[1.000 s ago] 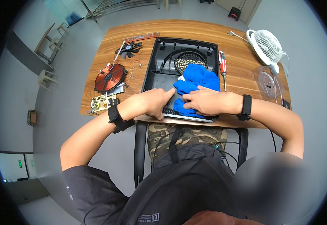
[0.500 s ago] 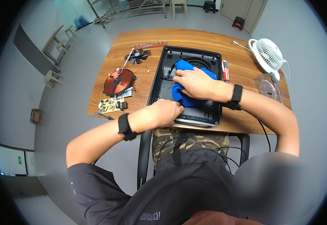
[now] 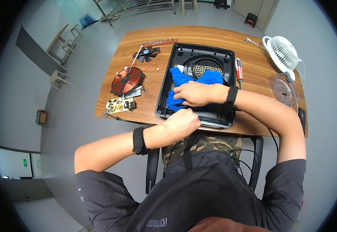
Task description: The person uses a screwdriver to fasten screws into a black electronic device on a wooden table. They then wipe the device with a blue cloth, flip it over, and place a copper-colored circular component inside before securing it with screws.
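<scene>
A black plastic appliance housing [image 3: 168, 87], its inside facing up, lies at the table's near edge. My right hand [image 3: 201, 94] is closed on a bunched blue cloth [image 3: 211, 78] and presses it against the housing's floor. Part of the cloth spreads past my fingers toward the round vent grille [image 3: 207, 67]. My left hand [image 3: 182, 124] is closed at the housing's front rim, gripping it at the near side; most of its fingertips are hidden.
Left of the housing lie a copper coil disc [image 3: 128, 81], a small black fan [image 3: 147, 54], a circuit board [image 3: 118, 104] and a red strip with bits [image 3: 158, 42]. On the right are a red-handled screwdriver [image 3: 239, 71], a white fan [image 3: 280, 54] and a clear round cover [image 3: 283, 91].
My right hand and the cloth have slid nearer and to the left over the housing, baring more of the vent grille. My left hand has shifted right along the front rim.
</scene>
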Demonstrator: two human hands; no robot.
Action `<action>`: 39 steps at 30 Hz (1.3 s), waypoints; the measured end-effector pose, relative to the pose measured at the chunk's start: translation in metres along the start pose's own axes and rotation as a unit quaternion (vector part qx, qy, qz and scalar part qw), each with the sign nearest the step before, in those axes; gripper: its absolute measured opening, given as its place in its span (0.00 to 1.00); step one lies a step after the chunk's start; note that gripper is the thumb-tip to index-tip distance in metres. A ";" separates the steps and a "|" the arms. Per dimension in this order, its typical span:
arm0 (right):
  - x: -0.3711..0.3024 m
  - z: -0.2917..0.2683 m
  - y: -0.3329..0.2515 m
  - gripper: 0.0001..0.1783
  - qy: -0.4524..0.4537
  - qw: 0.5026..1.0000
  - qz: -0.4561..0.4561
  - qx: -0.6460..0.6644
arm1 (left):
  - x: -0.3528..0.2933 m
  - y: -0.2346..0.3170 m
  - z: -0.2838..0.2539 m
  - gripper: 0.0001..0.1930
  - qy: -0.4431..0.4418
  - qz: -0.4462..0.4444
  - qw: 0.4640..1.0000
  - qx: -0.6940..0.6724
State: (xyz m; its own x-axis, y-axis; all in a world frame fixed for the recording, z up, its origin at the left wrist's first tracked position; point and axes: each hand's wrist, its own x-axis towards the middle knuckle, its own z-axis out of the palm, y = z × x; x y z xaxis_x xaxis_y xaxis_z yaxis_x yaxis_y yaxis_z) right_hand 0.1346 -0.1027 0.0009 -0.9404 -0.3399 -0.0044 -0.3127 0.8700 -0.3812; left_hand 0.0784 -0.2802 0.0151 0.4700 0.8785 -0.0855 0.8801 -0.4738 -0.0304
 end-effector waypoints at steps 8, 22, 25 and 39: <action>-0.026 -0.034 0.013 0.12 -0.157 0.984 0.075 0.036 | 0.000 0.004 -0.004 0.03 0.022 -0.010 0.999 -0.035; 0.045 0.000 -0.030 0.20 0.023 0.991 -0.065 0.111 | 0.002 0.008 -0.003 0.04 -0.013 -0.001 1.000 0.011; 0.042 -0.003 -0.028 0.20 -0.044 0.989 -0.034 0.135 | 0.002 0.010 -0.008 0.03 -0.020 -0.008 0.999 0.024; 0.040 -0.008 -0.024 0.26 -0.159 0.983 0.052 0.082 | 0.006 0.004 -0.009 0.03 -0.027 -0.002 0.999 0.023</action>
State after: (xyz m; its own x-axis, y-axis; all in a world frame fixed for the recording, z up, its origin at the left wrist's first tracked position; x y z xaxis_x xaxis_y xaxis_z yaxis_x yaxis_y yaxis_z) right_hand 0.1034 -0.1340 0.0173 -0.8691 -0.3691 -0.3293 -0.1666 0.8453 -0.5077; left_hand 0.0853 -0.2767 0.0235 0.4606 0.8765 -0.1396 0.8777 -0.4733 -0.0756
